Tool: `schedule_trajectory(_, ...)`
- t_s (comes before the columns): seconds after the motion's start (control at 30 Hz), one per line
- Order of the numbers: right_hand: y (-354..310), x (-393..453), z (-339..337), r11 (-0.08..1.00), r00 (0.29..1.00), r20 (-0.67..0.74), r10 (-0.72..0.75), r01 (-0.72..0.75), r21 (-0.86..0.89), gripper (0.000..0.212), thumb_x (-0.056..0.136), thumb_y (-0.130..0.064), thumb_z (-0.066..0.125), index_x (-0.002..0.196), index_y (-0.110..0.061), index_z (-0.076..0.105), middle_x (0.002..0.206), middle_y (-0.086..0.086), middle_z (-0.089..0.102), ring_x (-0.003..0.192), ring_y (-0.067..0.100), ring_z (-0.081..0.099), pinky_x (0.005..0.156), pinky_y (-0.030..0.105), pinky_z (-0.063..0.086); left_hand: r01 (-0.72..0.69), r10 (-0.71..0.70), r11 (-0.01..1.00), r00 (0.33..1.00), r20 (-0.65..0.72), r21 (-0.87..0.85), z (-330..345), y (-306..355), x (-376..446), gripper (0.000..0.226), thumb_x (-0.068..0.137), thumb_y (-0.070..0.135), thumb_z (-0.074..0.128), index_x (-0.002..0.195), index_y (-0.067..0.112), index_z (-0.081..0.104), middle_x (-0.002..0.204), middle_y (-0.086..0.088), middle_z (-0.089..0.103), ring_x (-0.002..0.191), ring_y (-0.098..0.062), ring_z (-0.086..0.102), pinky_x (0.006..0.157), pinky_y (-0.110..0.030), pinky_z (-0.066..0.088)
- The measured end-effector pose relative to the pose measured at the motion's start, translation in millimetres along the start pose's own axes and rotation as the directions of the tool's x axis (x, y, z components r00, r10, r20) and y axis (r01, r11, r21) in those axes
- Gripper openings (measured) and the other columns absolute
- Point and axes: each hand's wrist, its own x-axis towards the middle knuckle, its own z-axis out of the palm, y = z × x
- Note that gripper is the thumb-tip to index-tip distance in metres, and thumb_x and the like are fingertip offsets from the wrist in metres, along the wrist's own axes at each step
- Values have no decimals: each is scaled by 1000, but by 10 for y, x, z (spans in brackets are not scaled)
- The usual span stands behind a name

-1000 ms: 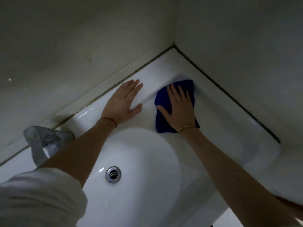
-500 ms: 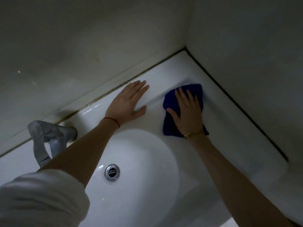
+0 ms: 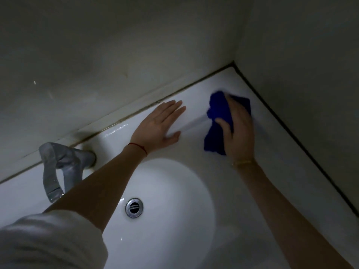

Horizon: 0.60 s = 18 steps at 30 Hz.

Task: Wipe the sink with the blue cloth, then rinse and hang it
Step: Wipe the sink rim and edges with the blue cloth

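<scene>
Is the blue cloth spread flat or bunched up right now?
Bunched. The cloth is gathered into folds under the right hand, whose fingers curl round it on the sink ledge.

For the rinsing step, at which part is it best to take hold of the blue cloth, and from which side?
Probably the bunched upper part of the blue cloth, taken from above. The right hand already covers it with fingers curled into the folds there. The lower corner lies thin and flat against the sink ledge, harder to pinch.
</scene>
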Motion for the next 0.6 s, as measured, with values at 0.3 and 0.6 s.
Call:
schedule_trajectory(0.3, 297, 616, 237, 835, 900, 413, -139, 330, -440, 67, 96, -58, 29, 147, -14, 36, 152, 4, 37, 141, 26, 32, 118, 42, 17, 77, -78, 997, 996, -40, -16, 9, 3, -21, 73, 90, 41, 62, 148, 2, 38, 155, -14, 37, 146, -28, 30, 123, -28, 13)
schedule_trajectory(0.6, 368, 815, 36, 798, 946, 324, 26, 176, -576, 88, 87, -75, 30, 150, -13, 27, 156, 7, 30, 141, 30, 28, 117, 48, 19, 64, -64, 998, 998, -27, -6, 1, 16, -11, 72, 91, 40, 61, 149, 3, 38, 156, -13, 35, 147, -27, 27, 122, -33, 19)
